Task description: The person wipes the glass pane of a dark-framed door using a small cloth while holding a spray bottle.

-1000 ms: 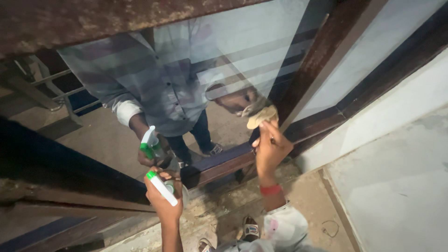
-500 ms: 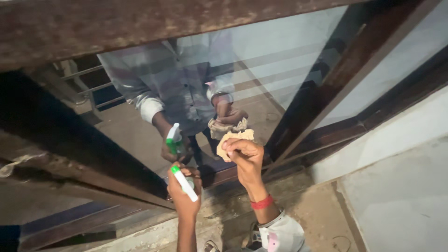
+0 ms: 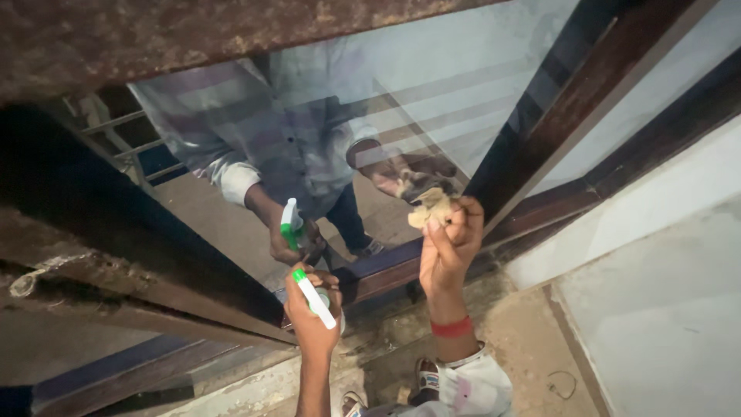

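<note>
My left hand (image 3: pixel 310 320) grips a spray bottle (image 3: pixel 315 298) with a white and green head, held low just in front of the glass pane (image 3: pixel 255 201). My right hand (image 3: pixel 450 247) is closed around a crumpled tan cloth (image 3: pixel 430 208), pressed against the glass near the dark brown upright of the window frame (image 3: pixel 540 147). A red band sits on my right wrist. The glass reflects a person in a pale striped shirt with the same bottle and cloth.
A rusty brown frame bar (image 3: pixel 193 38) runs across the top. The bottom rail (image 3: pixel 386 274) of the frame lies under my hands. A pale wall (image 3: pixel 656 232) is at right. Dusty concrete floor (image 3: pixel 509 340) and my sandalled feet (image 3: pixel 424 378) are below.
My right hand has swept the cloth rightward along the glass, from the pane's middle toward the upright frame. My left hand has kept hold of the bottle in about the same place.
</note>
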